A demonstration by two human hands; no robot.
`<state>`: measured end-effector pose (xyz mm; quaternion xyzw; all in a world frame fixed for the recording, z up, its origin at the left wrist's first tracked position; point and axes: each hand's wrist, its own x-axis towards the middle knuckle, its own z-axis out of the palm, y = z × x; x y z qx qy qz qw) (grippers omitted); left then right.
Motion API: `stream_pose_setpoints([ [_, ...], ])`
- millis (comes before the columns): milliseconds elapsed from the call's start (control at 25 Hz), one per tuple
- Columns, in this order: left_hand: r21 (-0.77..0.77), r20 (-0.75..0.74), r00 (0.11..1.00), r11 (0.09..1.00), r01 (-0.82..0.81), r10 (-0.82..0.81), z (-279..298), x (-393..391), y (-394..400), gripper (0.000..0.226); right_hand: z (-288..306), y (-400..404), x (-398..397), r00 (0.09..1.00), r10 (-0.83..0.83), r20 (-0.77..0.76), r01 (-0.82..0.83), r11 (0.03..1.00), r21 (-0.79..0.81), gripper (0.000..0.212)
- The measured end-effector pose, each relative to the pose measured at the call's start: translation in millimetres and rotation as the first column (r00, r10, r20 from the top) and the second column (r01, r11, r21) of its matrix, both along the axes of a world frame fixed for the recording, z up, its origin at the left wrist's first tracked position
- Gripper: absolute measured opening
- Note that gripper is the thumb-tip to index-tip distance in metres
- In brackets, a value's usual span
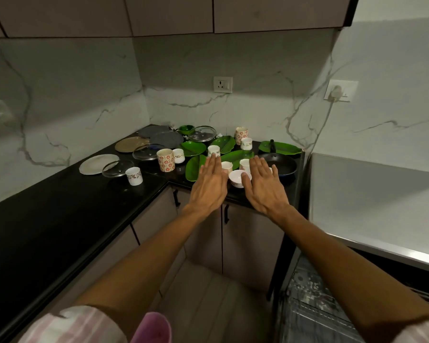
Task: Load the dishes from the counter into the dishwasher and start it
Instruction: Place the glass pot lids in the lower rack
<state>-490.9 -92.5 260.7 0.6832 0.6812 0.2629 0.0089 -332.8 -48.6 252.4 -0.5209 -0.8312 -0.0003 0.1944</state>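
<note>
Several green leaf-shaped plates (pixel 195 148) — glossy

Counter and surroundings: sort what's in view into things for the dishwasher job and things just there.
For the job:
green leaf plates
floral mugs
small white cups
white bowl
frying pan
glass lids
round plates
dishwasher

Just there:
wall sockets
plugged-in cable
upper cabinets
</note>
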Motion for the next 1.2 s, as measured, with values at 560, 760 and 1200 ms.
stream_pose_setpoints([
  [560, -0.080, 0.073, 0.997, 0.997, 0.008, -0.002, -29, -83, 31, 0.054, -13, 36, -77, 0.999, 0.000, -0.037, 0.000, 1.000, 0.008, 0.064],
  [760, -0.072, 0.122, 0.993, 0.997, 0.000, 0.009, -36, -94, 65, 0.053, -18, 74, -91, 0.998, 0.034, -0.045, -0.035, 0.999, -0.007, 0.061],
  [1200, -0.085, 0.192, 0.975, 0.992, -0.098, 0.113, -53, -129, 133, 0.055, -39, 161, -136, 0.990, 0.132, -0.054, -0.136, 0.989, -0.063, 0.074],
])
